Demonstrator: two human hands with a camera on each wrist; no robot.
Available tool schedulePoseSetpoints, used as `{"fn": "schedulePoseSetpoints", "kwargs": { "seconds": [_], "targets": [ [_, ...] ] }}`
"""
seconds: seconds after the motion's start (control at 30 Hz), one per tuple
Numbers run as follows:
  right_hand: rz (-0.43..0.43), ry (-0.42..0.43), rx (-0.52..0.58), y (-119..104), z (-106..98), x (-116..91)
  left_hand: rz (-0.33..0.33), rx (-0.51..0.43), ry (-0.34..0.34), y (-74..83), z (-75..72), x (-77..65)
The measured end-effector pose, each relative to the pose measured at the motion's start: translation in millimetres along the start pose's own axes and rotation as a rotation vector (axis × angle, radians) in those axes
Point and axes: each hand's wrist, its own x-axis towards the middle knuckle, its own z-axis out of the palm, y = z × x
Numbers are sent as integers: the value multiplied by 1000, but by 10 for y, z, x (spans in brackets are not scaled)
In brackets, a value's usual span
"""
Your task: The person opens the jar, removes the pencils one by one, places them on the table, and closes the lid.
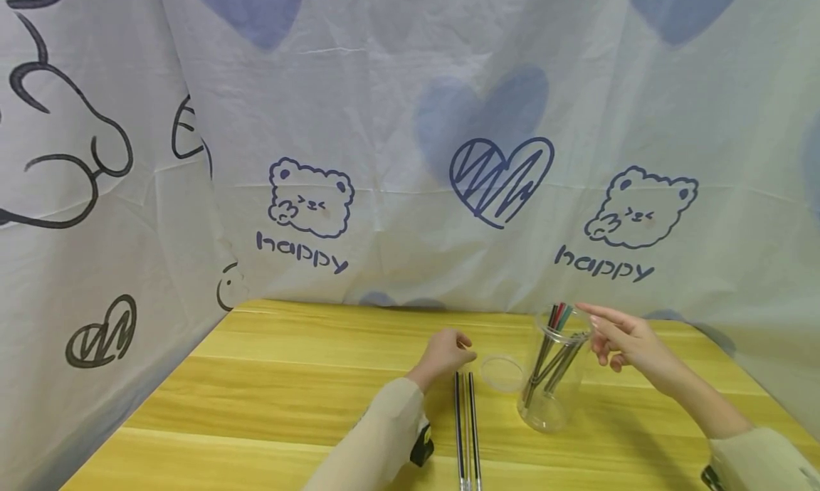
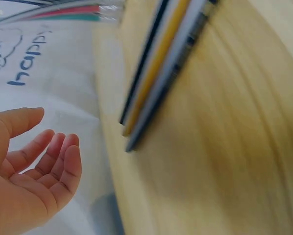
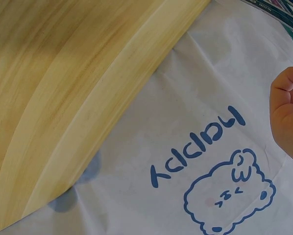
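My left hand point(image 1: 443, 357) is over the table just beyond the far ends of three thin sticks point(image 1: 459, 427), its fingers loosely bent and holding nothing. Side by side on the wood, the sticks look like paintbrushes, with silvery parts at their near ends; the left wrist view shows a yellow stick point(image 2: 158, 66) between two dark ones. A tall clear plastic cup point(image 1: 546, 418) stands to their right, with several dark, red and green sticks point(image 1: 556, 319) leaning inside. At its rim is my right hand point(image 1: 631, 343), index finger stretched out to the edge, other fingers bent.
A clear round lid point(image 1: 502, 373) lies flat between the left hand and the cup. The yellow wood-grain table point(image 1: 269, 398) ends at a white cloth point(image 1: 397, 156) with printed bears and hearts, which hangs behind and at the left.
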Motion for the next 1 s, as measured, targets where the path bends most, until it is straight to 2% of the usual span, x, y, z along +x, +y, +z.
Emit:
{"fn": "schedulePoseSetpoints", "kwargs": {
  "seconds": [0.23, 0.5, 0.6, 0.73, 1.0],
  "targets": [
    [15, 10, 1, 8, 6, -3, 62, 6, 1, 167, 33, 50],
    [1, 6, 0, 21, 3, 11, 73, -100, 12, 341, -6, 34],
    [1, 7, 1, 25, 7, 8, 91, -104, 26, 395, -17, 34],
    [0, 10, 3, 31, 10, 5, 152, -96, 61, 480, -20, 43],
    [10, 17, -16, 26, 27, -2, 197, -162, 104, 635, -6, 26]
  ]
}}
